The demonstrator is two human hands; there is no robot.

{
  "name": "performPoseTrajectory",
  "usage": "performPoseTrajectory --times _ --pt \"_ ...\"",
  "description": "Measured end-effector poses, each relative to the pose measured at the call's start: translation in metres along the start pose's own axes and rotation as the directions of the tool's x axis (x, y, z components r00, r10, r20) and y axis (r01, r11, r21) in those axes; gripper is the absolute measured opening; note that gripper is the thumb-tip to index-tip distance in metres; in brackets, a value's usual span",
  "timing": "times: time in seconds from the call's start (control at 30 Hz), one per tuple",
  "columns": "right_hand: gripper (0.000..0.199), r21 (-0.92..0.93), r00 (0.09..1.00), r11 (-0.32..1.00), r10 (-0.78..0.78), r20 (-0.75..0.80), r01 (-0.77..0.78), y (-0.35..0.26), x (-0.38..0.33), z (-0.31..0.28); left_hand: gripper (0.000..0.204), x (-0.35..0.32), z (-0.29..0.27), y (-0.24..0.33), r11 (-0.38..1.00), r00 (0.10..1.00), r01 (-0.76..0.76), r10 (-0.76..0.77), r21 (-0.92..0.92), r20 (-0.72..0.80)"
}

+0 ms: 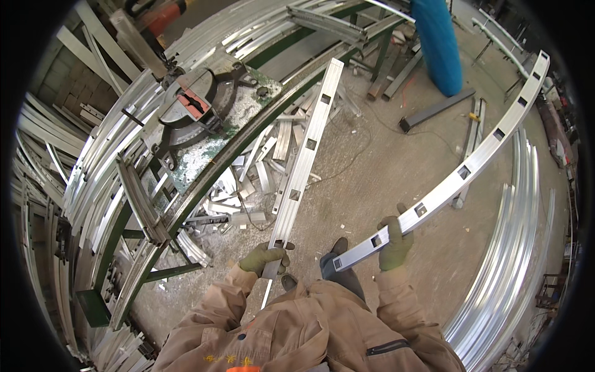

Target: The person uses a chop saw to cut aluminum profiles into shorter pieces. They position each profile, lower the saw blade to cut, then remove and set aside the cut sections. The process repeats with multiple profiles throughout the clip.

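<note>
The left hand [260, 257] grips one metal bar [302, 167], the right hand [395, 251] another bar [442, 191]; both are already holed, neither yet released.

"Can you see the whole left hand [254, 260]?"
"No, the slotted bar [302, 168] hides part of it."
"And that blue bundle [440, 56]?"
"Its top's cut off by the upper edge."

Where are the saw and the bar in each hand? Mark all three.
Saw [193, 106]: head view, on the red piece in its round base.
Left bar [302, 168]: head view, on its holed face, between two holes.
Right bar [442, 190]: head view, on its holed face, between two holes.
</note>
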State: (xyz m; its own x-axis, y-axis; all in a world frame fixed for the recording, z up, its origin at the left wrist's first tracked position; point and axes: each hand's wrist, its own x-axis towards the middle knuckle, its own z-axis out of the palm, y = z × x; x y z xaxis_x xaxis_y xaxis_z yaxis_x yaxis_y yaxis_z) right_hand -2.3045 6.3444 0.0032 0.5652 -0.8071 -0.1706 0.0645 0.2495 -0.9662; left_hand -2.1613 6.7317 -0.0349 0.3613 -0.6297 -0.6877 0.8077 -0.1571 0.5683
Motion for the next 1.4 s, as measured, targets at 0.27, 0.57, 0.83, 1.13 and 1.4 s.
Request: performPoseTrajectory --times 0.27,0.57,0.83,1.13,1.4 --pt "0.058 0.180 0.975 0.983 -0.083 0.205 0.046 -0.035 -0.075 0.079 0.059 -0.039 -0.101 -0.054 0.962 0.971 -0.197 0.219 0.189 -0.100" --pt "0.043 0.298 0.988 0.954 -0.046 0.145 0.001 -0.042 -0.102 0.104 0.064 -0.125 -0.062 -0.003 0.930 0.923 -0.368 0.364 -0.008 -0.128" --pt "0.046 0.333 0.974 0.942 -0.043 0.221 -0.034 -0.045 -0.100 0.113 0.059 -0.136 -0.057 0.007 0.885 0.900 -0.436 0.432 -0.161 -0.066" --pt "0.046 0.368 0.988 0.930 -0.066 0.142 0.009 -0.069 -0.097 0.118 0.045 -0.136 -0.025 0.051 0.892 0.892 -0.448 0.441 -0.058 -0.096" --pt "0.049 0.389 0.997 0.921 -0.048 0.057 0.022 -0.073 -0.098 0.111 0.052 -0.120 -0.008 0.061 0.904 0.902 -0.428 0.427 -0.008 -0.057"
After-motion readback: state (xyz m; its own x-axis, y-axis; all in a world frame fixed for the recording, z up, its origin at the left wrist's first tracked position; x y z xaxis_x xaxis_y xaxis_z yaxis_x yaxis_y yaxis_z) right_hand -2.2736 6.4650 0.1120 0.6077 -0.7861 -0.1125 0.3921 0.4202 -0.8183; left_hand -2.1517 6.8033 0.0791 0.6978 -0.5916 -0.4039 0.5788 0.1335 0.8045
